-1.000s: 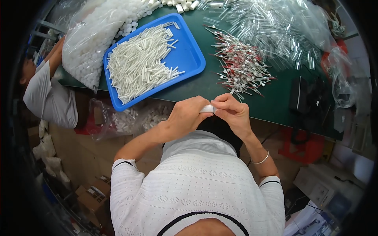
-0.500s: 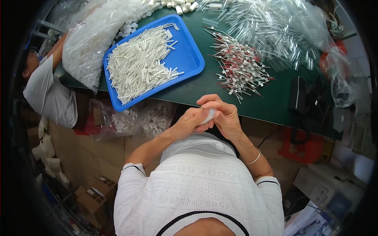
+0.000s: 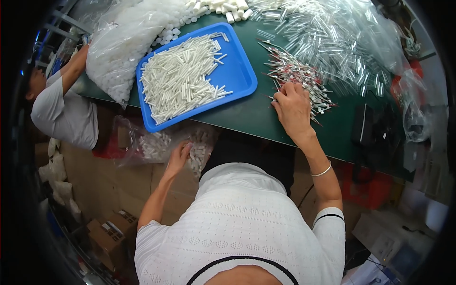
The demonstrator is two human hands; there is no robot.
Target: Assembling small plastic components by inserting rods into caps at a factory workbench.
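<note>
Below the table's front edge, my left hand (image 3: pixel 178 156) is held over a clear plastic bag of short white cylinders (image 3: pixel 197 159). Its thumb and fingers look apart, and I make out nothing between them. My right hand (image 3: pixel 292 107) reaches onto the table, fingers bent down into the near left side of a heap of thin sticks (image 3: pixel 299 71) with white and red parts. The fingertips are drawn together at the heap; what they pinch is too small to make out. Left of the heap lies a blue tray (image 3: pixel 243 78) strewn with slim white tubes (image 3: pixel 183 73).
Clear tubes (image 3: pixel 327 42) spread from a plastic bag at the back right. A large bag of translucent white caps (image 3: pixel 116 57) and thick white cylinders (image 3: pixel 230 7) lie at the back left. A black device (image 3: pixel 363 123) stands at right. Another person (image 3: pixel 66 104) sits at far left.
My hands have parted. The left went down and left to the bag below the table; the right moved forward and right to the heap. The white piece between them is no longer in sight.
</note>
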